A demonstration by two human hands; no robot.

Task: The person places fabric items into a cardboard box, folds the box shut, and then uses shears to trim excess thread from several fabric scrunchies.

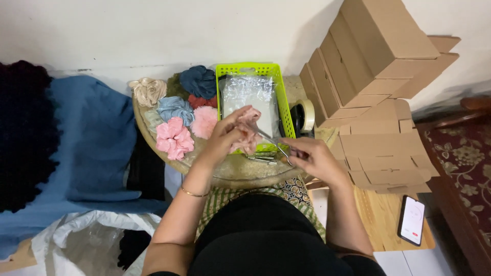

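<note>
My left hand (225, 135) holds a pink fabric scrunchie (249, 138) over the front edge of a lime green plastic basket (282, 99). My right hand (312, 156) grips a pair of metal scissors (271, 142), whose blades point up-left to the scrunchie. Inside the basket lie clear plastic bags (248, 94). Several scrunchies sit on the round table (232, 171) to the left: pink (174, 137), light blue (175, 108), dark blue (198, 81) and beige (148, 90).
Stacked cardboard boxes (368, 66) and flat ones (383, 148) stand at the right. A tape roll (306, 115) sits beside the basket. A phone (411, 220) lies on a wooden surface. Blue cloth (87, 138) and a white plastic sack (82, 240) lie at the left.
</note>
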